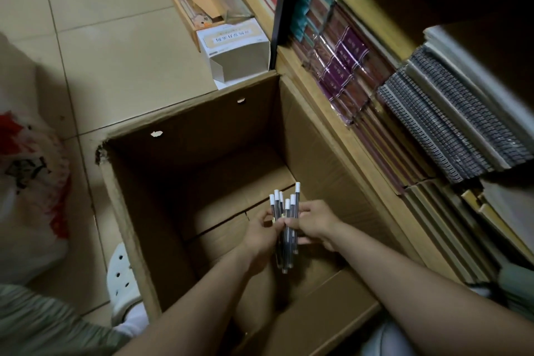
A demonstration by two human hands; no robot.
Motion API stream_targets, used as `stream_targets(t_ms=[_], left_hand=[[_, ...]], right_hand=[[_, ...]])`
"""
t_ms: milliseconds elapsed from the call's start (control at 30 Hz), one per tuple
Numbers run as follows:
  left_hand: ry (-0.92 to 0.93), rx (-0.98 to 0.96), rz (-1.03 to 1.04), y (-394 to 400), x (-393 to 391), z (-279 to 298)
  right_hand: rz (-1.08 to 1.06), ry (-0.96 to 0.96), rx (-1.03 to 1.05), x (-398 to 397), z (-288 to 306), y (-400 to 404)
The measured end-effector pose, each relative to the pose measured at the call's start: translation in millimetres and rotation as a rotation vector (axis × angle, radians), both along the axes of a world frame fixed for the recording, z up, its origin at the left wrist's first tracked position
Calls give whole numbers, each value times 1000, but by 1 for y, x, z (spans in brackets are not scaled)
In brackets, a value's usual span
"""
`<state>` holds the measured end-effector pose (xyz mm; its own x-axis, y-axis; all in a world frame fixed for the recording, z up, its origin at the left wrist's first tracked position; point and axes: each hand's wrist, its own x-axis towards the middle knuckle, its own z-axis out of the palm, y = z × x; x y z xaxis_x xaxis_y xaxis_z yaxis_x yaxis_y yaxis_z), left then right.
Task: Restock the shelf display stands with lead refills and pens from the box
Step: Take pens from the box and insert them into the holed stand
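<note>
Both hands reach down into a large open cardboard box [161,211] standing on the tiled floor [109,46] beside a wooden shelf [344,136]. The left hand [261,235] and the right hand [313,222] together clasp a bundle of slim dark pens [286,225] with white caps, their fingers [291,222] curled closed around the barrels. The bundle points upward, caps fanned at uneven heights, above the box's flat bottom. Spiral notebooks [442,124] lie stacked on the shelf.
</note>
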<state>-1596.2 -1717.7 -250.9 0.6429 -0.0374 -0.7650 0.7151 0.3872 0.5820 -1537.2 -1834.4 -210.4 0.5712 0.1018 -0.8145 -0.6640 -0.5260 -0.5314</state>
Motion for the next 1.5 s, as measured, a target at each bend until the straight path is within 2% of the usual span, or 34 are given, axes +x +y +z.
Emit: stream_targets(t_ms=[67, 167, 333, 467, 633, 700, 833, 1000, 1500], left_hand=[[-81, 28, -134, 7, 11, 23], [-182, 108, -275, 17, 30, 70], [-430, 149, -444, 18, 72, 179], [-597, 17, -568, 4, 78, 259], [-715, -143, -621, -27, 75, 320], [-748, -158, -614, -41, 74, 333], [-767, -198, -570, -63, 73, 346], [-676, -224, -487, -73, 77, 351], [-757, -61, -416, -101, 73, 355]], right_hand=[[-1, -92, 1, 1, 27, 3], [129, -298, -95, 7, 82, 5], [101, -542, -138, 20, 200, -9], [42, -602, 6, 12, 283, -40], [39, -818, -17, 1, 342, -82], [44, -941, -119, -2, 355, -96], [-18, -1055, -120, -3, 364, -115], [-160, -1106, -31, 4, 356, -121], [-239, -1242, -353, 10, 351, -128]])
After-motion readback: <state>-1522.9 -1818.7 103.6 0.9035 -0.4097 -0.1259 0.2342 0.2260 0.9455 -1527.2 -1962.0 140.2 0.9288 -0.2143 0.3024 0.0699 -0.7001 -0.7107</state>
